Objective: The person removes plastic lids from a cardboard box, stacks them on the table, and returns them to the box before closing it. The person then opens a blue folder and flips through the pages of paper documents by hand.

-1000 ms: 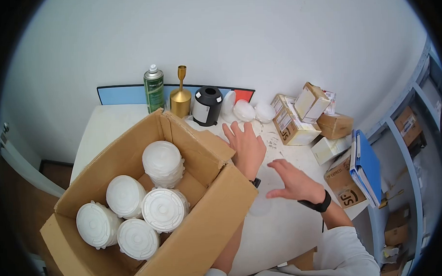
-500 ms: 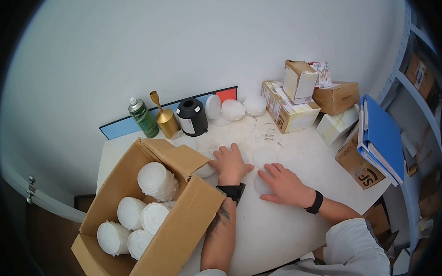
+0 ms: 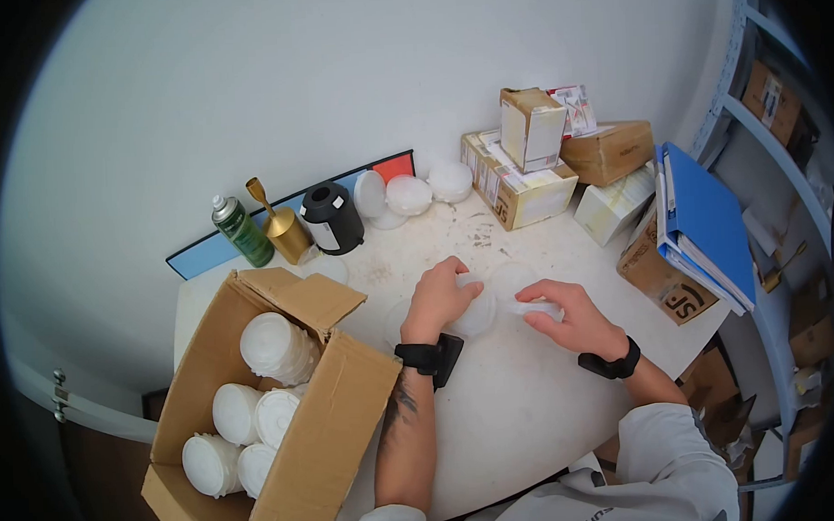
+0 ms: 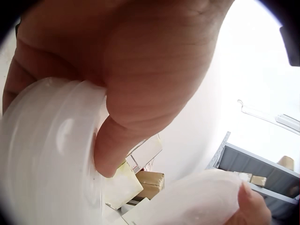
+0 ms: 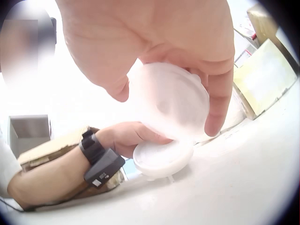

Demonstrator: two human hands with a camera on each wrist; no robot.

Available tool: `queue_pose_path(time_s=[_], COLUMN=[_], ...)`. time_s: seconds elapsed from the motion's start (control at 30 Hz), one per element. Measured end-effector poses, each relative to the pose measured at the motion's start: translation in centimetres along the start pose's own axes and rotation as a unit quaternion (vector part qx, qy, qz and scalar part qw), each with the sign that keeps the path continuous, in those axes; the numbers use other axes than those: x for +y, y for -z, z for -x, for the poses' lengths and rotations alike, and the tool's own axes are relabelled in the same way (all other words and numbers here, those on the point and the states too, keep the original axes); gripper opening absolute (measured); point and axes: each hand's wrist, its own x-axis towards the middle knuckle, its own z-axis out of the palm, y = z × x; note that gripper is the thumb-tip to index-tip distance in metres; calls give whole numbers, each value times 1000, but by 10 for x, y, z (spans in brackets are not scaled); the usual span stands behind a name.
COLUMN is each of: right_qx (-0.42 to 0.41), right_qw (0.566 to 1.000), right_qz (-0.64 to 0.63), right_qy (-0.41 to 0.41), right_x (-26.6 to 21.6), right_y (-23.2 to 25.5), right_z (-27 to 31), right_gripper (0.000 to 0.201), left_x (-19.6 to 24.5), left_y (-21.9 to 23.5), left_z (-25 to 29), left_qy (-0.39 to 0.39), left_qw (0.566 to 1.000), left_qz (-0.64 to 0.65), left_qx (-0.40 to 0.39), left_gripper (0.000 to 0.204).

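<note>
My left hand (image 3: 439,299) grips a short stack of translucent round plastic lids (image 4: 51,145) by its edge, thumb on one face and fingers round the other side. The stack stands tilted close over the white table. Just to its right, my right hand (image 3: 580,321) pinches a thin translucent lid (image 5: 173,101) between thumb and fingers. In the head view that lid is seen nearly edge-on. Another clear lid (image 3: 514,277) lies flat on the table behind the hands. Left of my left forearm stands an open cardboard box (image 3: 336,447) with several stacks of white round lids (image 3: 271,344).
Along the wall stand a green spray can (image 3: 241,232), a gold candle holder (image 3: 285,230), a black cylinder (image 3: 331,218) and white round containers (image 3: 407,195). Parcels (image 3: 522,191) and a blue binder (image 3: 705,223) fill the table's right side. A metal shelf (image 3: 752,129) rises beyond.
Both hands came down to the tabletop from above it. My left hand now grips the lid stack, and my right has lifted a lid in a pinch. The head view shifted.
</note>
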Motion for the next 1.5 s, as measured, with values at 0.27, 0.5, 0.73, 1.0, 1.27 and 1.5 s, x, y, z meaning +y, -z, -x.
queue_pose_path(time_s=[0.27,0.5,0.73,1.0,1.27,1.5], right_qx=[208,127,115,128,226,-39], right_qw=[908,986,990,986,967,949], right_qz=[-361,46,36,99,80,-181], right_qy=[-48,93,72,30,90,255], right_x=[-22,-19,-26,-41,-72,-259], right_y=[3,-17,-14,-17,-2,-56], right_z=[-41,-59,-77,-74,-97,-162], right_gripper=[35,60,63,69,54,82], left_x=[30,38,35,32,41,46], left_y=[9,14,-5,-6,11,12], left_z=[4,2,-11,-12,4,32], left_qy=[20,12,-36,-54,-37,-141], left_qw=[927,853,884,884,757,789], left_qz=[374,522,466,459,653,557], left_qx=[-29,1,36,74,13,217], left_gripper=[37,59,75,74,103,70])
